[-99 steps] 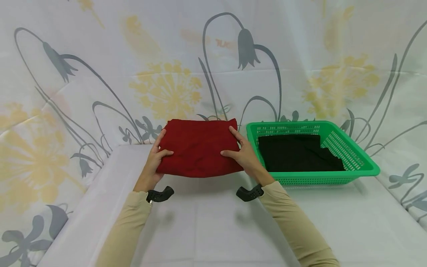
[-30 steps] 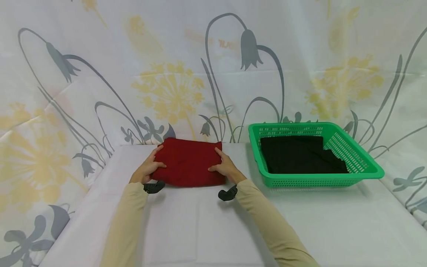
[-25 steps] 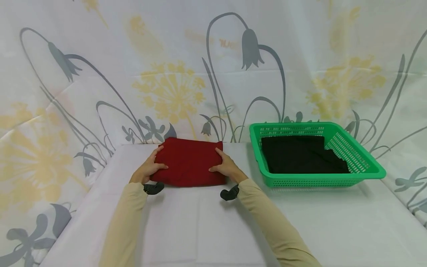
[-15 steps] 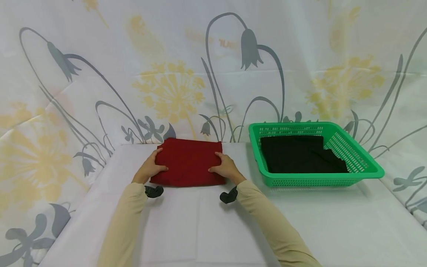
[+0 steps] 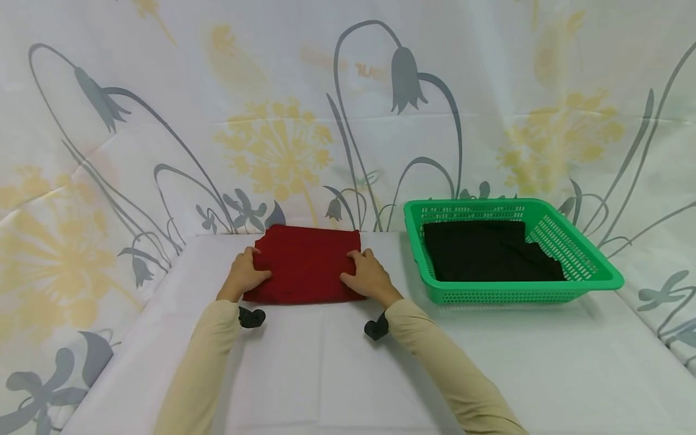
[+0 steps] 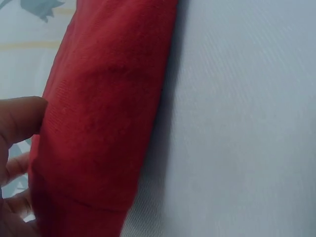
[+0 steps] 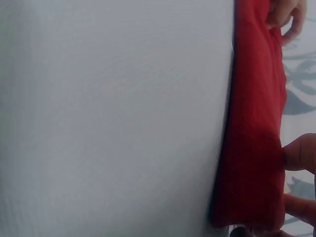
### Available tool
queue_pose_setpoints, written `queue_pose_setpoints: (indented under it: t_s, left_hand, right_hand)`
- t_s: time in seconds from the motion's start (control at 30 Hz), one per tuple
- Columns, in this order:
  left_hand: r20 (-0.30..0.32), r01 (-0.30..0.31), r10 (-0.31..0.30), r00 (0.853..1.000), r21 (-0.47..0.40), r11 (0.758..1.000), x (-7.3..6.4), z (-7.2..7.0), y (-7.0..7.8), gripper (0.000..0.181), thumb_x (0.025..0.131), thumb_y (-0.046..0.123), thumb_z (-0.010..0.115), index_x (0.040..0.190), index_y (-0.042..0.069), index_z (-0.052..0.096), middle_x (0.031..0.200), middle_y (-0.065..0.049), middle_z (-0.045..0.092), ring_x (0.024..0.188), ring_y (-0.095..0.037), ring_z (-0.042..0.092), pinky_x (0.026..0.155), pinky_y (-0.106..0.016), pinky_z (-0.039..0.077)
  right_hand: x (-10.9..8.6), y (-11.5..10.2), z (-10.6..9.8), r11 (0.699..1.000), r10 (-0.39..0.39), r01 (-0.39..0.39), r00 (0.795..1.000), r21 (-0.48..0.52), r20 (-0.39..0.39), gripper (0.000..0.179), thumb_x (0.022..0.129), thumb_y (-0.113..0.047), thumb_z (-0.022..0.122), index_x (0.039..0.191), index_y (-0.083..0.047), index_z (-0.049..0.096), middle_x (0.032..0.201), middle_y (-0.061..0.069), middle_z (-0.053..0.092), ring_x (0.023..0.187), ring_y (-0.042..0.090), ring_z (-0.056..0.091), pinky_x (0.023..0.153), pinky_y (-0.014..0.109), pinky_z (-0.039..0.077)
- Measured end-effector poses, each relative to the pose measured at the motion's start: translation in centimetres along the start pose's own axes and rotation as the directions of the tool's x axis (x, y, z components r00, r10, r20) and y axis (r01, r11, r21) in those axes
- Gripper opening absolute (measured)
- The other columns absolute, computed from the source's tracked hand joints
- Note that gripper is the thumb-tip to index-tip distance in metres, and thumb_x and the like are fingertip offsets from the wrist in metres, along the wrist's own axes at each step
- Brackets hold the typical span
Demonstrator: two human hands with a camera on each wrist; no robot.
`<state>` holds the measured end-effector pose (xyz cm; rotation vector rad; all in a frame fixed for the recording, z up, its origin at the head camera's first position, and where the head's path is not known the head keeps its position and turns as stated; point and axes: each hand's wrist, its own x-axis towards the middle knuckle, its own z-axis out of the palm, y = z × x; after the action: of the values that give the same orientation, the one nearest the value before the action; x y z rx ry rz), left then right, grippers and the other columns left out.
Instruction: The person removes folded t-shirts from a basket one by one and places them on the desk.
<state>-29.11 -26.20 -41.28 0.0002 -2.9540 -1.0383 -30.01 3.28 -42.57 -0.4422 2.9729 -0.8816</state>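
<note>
A folded red cloth (image 5: 307,260) lies flat on the white table, left of the green basket, and its thick front fold fills much of the left wrist view. At its left edge, my left hand (image 5: 243,278) grips it, the thumb (image 6: 22,117) on the fabric and the other fingers bent at the side. My right hand (image 5: 372,278) holds the opposite edge in the same way; in the right wrist view its fingers (image 7: 300,154) touch the end of the cloth. The undersides of the fingers are hidden.
On the right stands a green plastic basket (image 5: 527,291) with slotted walls. Inside it lies a folded black cloth (image 5: 484,254). A floral curtain (image 5: 283,72) hangs behind the white table (image 5: 337,368).
The red cloth has come down from the air onto the table, slightly to the left. Both hands then slid a little nearer along its sides, and their fingers bent more. The basket stayed put.
</note>
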Motion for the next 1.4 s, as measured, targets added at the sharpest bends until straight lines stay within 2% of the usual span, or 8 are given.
queue_pose_setpoints:
  t_s: [0.23,0.43,0.57,0.8,0.97,1.1,1.23,1.4]
  left_hand:
    - [-0.034,-0.038,0.042,0.999,0.114,0.993,-0.8,-0.3,0.1,0.053,0.085,0.012,0.065,0.129,-0.011,0.046,0.120,-0.035,0.043,0.112,-0.048,0.046,0.096,-0.056,0.039]
    - [-0.053,-0.034,0.041,0.998,0.125,0.992,-1.4,-0.4,0.0,0.051,0.085,0.012,0.066,0.128,-0.010,0.049,0.117,-0.034,0.042,0.108,-0.048,0.048,0.093,-0.057,0.041]
    - [-0.064,-0.027,0.035,0.997,0.130,0.991,-1.7,-0.4,0.0,0.046,0.085,0.012,0.066,0.123,-0.009,0.051,0.116,-0.032,0.041,0.107,-0.050,0.047,0.089,-0.058,0.042]
    - [-0.072,-0.029,0.042,0.997,0.161,0.986,-2.3,-0.7,0.3,0.036,0.085,0.013,0.066,0.116,-0.005,0.055,0.113,-0.028,0.043,0.105,-0.046,0.047,0.083,-0.058,0.046]
    - [-0.074,-0.062,0.076,0.994,0.178,0.982,-2.9,-0.8,0.5,0.030,0.085,0.013,0.065,0.110,-0.004,0.059,0.113,-0.028,0.044,0.104,-0.046,0.046,0.080,-0.059,0.046]
    - [-0.077,-0.085,0.100,0.992,0.179,0.980,-3.4,-0.8,0.8,0.029,0.086,0.013,0.065,0.109,-0.004,0.060,0.110,-0.027,0.048,0.102,-0.044,0.047,0.079,-0.057,0.047]
    - [-0.098,-0.111,0.130,0.987,0.178,0.978,-3.8,-0.8,1.4,0.028,0.086,0.012,0.064,0.109,-0.004,0.061,0.107,-0.026,0.051,0.100,-0.042,0.049,0.080,-0.055,0.048]
    - [-0.141,-0.171,0.191,0.971,0.141,0.975,-4.3,-0.8,2.3,0.027,0.086,0.010,0.063,0.108,-0.005,0.061,0.105,-0.025,0.056,0.098,-0.041,0.052,0.081,-0.054,0.047]
  right_hand:
    - [-0.6,0.0,-0.5,0.997,-0.016,0.012,0.998,-0.078,-0.055,0.048,0.084,-0.029,0.062,0.128,-0.009,0.058,0.118,0.012,0.047,0.096,0.025,0.053,0.067,0.038,0.050]
    - [-0.9,0.2,-0.8,0.978,-0.095,0.076,0.991,-0.194,-0.094,0.042,0.085,-0.031,0.062,0.121,-0.009,0.064,0.109,0.009,0.059,0.095,0.027,0.057,0.075,0.043,0.048]
    - [-1.2,0.3,-1.3,0.963,-0.130,0.099,0.985,-0.251,-0.111,0.041,0.085,-0.033,0.062,0.121,-0.011,0.064,0.108,0.007,0.062,0.096,0.028,0.058,0.078,0.046,0.045]
    - [-2.1,-0.3,-2.8,0.959,-0.188,0.153,0.973,-0.240,-0.130,0.038,0.087,-0.029,0.062,0.119,-0.011,0.064,0.107,0.007,0.063,0.091,0.026,0.057,0.075,0.046,0.046]
    - [-2.7,-0.3,-3.6,0.951,-0.258,0.215,0.948,-0.224,-0.186,0.033,0.087,-0.024,0.065,0.116,-0.008,0.066,0.099,0.008,0.066,0.080,0.025,0.058,0.068,0.042,0.048]
    - [-3.0,0.0,-4.1,0.946,-0.301,0.260,0.926,-0.193,-0.227,0.033,0.086,-0.021,0.067,0.115,-0.005,0.066,0.097,0.010,0.067,0.081,0.025,0.060,0.069,0.042,0.050]
    - [-3.6,0.4,-4.7,0.944,-0.325,0.293,0.911,-0.153,-0.255,0.034,0.085,-0.019,0.068,0.116,-0.003,0.065,0.096,0.010,0.067,0.081,0.024,0.062,0.067,0.038,0.052]
    - [-4.7,0.6,-5.6,0.938,-0.345,0.319,0.899,-0.137,-0.268,0.034,0.086,-0.020,0.068,0.116,-0.005,0.065,0.098,0.011,0.068,0.079,0.023,0.062,0.062,0.034,0.052]
